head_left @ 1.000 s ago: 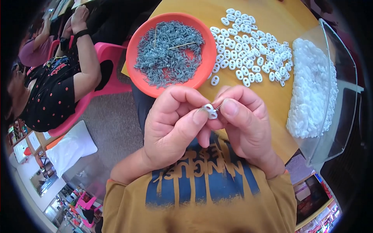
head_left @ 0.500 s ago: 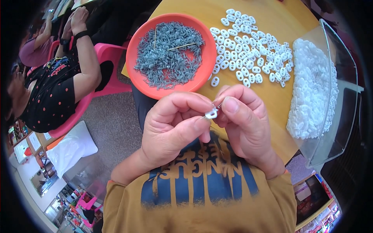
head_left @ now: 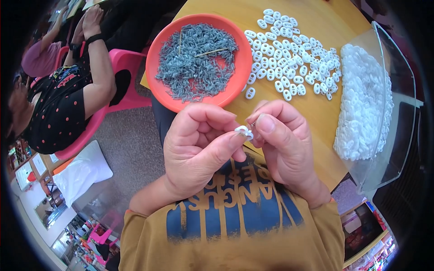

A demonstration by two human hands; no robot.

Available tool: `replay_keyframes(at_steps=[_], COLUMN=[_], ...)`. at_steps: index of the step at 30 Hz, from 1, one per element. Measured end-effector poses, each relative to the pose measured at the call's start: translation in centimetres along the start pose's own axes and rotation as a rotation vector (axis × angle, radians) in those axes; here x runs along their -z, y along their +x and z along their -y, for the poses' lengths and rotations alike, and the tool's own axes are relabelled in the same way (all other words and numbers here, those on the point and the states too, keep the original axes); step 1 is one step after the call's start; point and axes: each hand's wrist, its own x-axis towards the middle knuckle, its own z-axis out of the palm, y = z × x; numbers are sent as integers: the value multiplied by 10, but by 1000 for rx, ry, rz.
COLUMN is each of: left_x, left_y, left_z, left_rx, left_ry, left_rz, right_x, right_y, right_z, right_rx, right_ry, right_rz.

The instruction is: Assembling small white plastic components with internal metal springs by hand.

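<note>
Over the near table edge, my left hand (head_left: 196, 151) pinches a small white two-hole plastic piece (head_left: 244, 132) between thumb and index finger. Close against it, my right hand (head_left: 288, 142) is closed too, thumb against fingers, with a tiny coiled metal spring (head_left: 253, 123) showing at the tips. Whether the spring touches the white piece is too small to tell. Beyond my hands stands an orange-red round plate (head_left: 153, 74) heaped with small grey springs (head_left: 196, 58). Many similar white two-hole pieces (head_left: 285, 56) lie loose on the wooden table (head_left: 323, 131).
At the right edge, a clear plastic bin (head_left: 400, 149) lies tilted beside a heap of small white parts (head_left: 361, 108). Two thin sticks (head_left: 211, 52) rest on the springs. To my left, a person in a dotted black shirt (head_left: 61, 110) sits on a pink chair (head_left: 124, 61).
The white piece has turned between my left fingers, and both its holes' rims show differently. My left fingers have opened slightly at the tips. The right hand stays nearly in place.
</note>
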Motion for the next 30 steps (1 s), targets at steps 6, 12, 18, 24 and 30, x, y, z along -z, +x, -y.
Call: replay_keyframes(at_steps=[6, 12, 18, 24, 30], left_x=[1, 0, 1, 2, 2], left_y=[2, 4, 4, 1, 3], left_z=[4, 5, 6, 6, 8], left_rx=[-30, -22, -25, -57, 68], left_ry=[1, -14, 13, 162, 9], left_rz=[-26, -40, -41, -37, -38], right_x=[-2, -3, -5, 5, 7], right_y=[2, 3, 2, 3, 3], right_z=[0, 1, 1, -7, -10], right_rx=[-22, -7, 54, 294, 258], right_ry=[16, 74, -45, -524, -416], right_rz=[4, 49, 36, 33, -17])
